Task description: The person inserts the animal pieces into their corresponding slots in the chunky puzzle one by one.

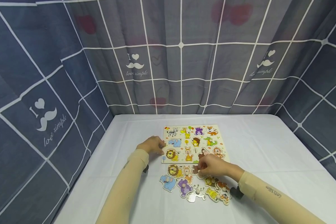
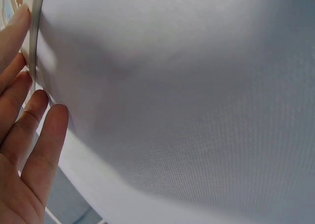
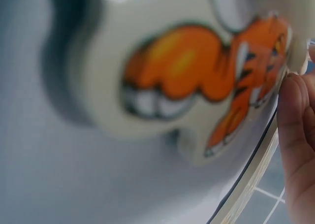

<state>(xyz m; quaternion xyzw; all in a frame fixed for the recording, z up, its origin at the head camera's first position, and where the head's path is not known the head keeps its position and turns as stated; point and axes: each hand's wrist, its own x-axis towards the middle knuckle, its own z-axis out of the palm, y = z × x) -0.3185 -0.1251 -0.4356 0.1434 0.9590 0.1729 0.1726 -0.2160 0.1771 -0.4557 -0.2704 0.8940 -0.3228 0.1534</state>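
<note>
A wooden animal puzzle board (image 1: 190, 137) lies flat with printed animals. My left hand (image 1: 152, 145) touches its left edge, thumb over the rim and fingers lightly bent along the side. Below the board, my right hand (image 1: 214, 165) pinches a brown gorilla piece (image 1: 195, 169), partly hidden under the fingers. Around it lie loose knobbed pieces: a lion (image 1: 174, 170), a kangaroo (image 1: 187, 173), a blue elephant (image 1: 168, 183), a purple hippo (image 1: 184, 188) and a face-down or shiny zebra (image 1: 196, 193). A tiger piece (image 3: 187, 66) looms large in the right wrist view.
A yellow giraffe piece (image 1: 212, 194) lies at the lower right of the pile. White cloth covers the table (image 1: 257, 143). Dark grid-patterned curtains (image 1: 162, 62) enclose its back and sides. Beige sleeves (image 1: 123, 183) cover both forearms.
</note>
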